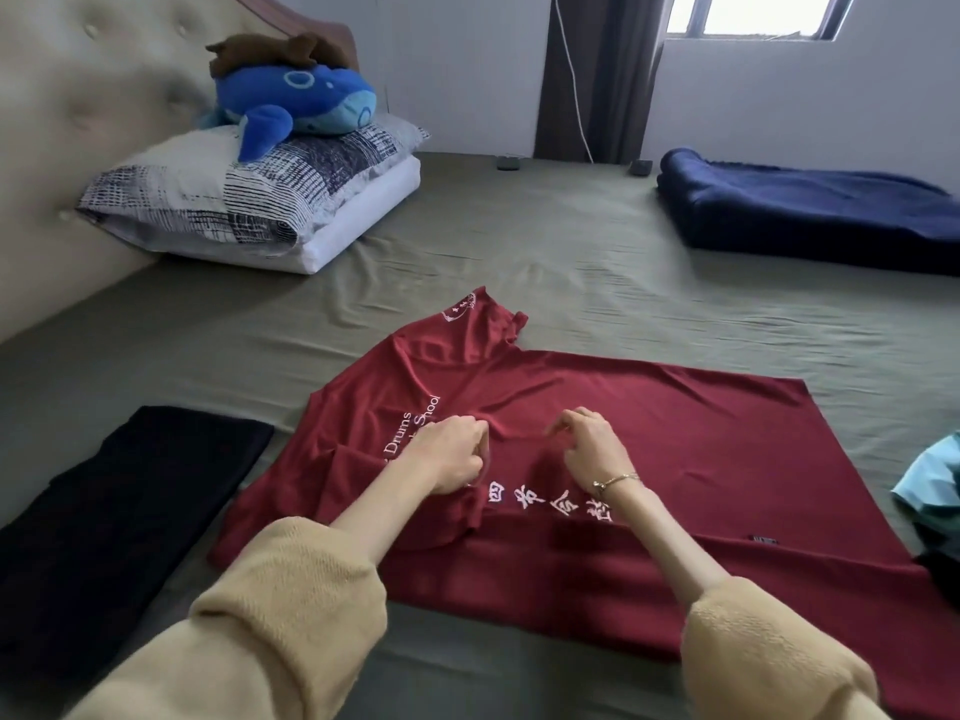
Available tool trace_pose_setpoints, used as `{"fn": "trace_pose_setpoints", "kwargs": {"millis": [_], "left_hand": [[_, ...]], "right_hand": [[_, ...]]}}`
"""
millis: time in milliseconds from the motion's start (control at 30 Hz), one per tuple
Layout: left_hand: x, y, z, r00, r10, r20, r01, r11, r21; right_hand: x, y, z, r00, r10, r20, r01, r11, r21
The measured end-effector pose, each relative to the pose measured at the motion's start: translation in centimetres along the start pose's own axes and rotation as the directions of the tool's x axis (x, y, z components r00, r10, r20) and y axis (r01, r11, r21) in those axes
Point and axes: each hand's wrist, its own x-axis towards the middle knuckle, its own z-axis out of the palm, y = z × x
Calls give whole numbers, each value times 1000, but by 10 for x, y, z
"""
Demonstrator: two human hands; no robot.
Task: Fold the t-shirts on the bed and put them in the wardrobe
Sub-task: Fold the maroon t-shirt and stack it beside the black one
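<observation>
We find the left hand and right hand pinching the red t-shirt mid-fold; next, carry the fold across squarely.

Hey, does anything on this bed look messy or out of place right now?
The red t-shirt lies rumpled, one sleeve bunched at its far edge. A light blue garment sits crumpled at the right edge.

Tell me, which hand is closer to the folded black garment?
Left. The left hand pinches the red t-shirt on the side toward the black garment; the right hand is farther along the shirt, away from it.
</observation>
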Motion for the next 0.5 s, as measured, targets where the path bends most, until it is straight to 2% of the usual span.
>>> {"fn": "trace_pose_setpoints", "kwargs": {"millis": [133, 233, 333, 500], "left_hand": [[55, 27, 18, 991, 83, -109, -79, 996, 47], [97, 35, 24, 990, 97, -98, -83, 987, 139], [132, 38, 24, 994, 51, -95, -39, 991, 126], [174, 43, 29, 987, 76, -139, -30, 950, 310]], "right_hand": [[26, 70, -37, 983, 182, 0, -178, 962, -206], [40, 121, -64, 954, 297, 37, -262, 889, -376], [57, 159, -84, 941, 338, 27, -293, 850, -437], [84, 188, -93, 936, 353, 6, -306, 819, -486]]}}
